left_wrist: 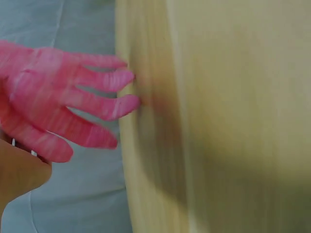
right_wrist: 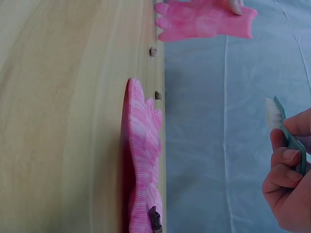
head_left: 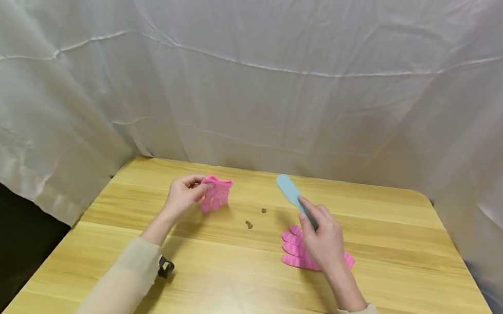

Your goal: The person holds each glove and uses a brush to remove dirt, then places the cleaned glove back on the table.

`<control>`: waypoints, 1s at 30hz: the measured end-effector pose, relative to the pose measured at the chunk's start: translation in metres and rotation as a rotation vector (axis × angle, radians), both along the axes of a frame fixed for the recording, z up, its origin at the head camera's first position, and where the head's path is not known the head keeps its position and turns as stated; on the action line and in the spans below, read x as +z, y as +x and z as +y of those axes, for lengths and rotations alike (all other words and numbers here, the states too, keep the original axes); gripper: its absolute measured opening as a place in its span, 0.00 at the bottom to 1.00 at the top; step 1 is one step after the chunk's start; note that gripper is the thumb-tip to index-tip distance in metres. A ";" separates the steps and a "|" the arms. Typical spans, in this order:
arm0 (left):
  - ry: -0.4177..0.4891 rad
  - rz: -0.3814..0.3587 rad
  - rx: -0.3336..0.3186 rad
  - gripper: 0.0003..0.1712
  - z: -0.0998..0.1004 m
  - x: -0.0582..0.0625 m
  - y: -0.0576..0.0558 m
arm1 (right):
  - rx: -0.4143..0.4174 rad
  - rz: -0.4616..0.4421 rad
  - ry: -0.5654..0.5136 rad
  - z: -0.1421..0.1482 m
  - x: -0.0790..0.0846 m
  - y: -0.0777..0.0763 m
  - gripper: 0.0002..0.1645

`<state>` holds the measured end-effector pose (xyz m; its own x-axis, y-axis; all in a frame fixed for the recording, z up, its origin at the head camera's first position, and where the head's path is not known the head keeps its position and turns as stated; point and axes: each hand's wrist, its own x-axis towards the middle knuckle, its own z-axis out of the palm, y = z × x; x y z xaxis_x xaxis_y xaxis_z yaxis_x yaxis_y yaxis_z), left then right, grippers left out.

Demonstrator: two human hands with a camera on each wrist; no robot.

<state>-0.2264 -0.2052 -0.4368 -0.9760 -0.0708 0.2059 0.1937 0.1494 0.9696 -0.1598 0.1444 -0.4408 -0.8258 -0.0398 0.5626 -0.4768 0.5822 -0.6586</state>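
Currently the left hand (head_left: 182, 194) pinches a hanging pink glove (head_left: 216, 196) near its top — the right hand (head_left: 327, 240) grips a brush (head_left: 288, 187). A firm pinch should limit swinging.

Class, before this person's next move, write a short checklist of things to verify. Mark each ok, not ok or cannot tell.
1. Light-blue, white-bristled brush gripped in the right hand: ok.
2. Pink knitted glove held near its cuff by the left hand: ok.
3. Second pink knitted glove resting on the yellowish wooden table: ok.
4. Table free of small brown crumbs: not ok, two lie there.
5. Inside of the held glove clean: cannot tell, hidden.
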 end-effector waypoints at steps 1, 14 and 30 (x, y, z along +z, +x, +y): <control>-0.029 -0.013 -0.031 0.10 -0.002 -0.001 0.002 | -0.002 -0.001 -0.003 0.000 0.000 0.000 0.25; -0.433 -0.170 -0.363 0.07 -0.027 -0.023 0.024 | -0.012 -0.004 0.001 0.004 -0.001 0.001 0.25; -0.692 -0.072 -0.466 0.20 -0.033 -0.030 0.032 | -0.022 -0.043 0.016 0.004 -0.003 0.000 0.26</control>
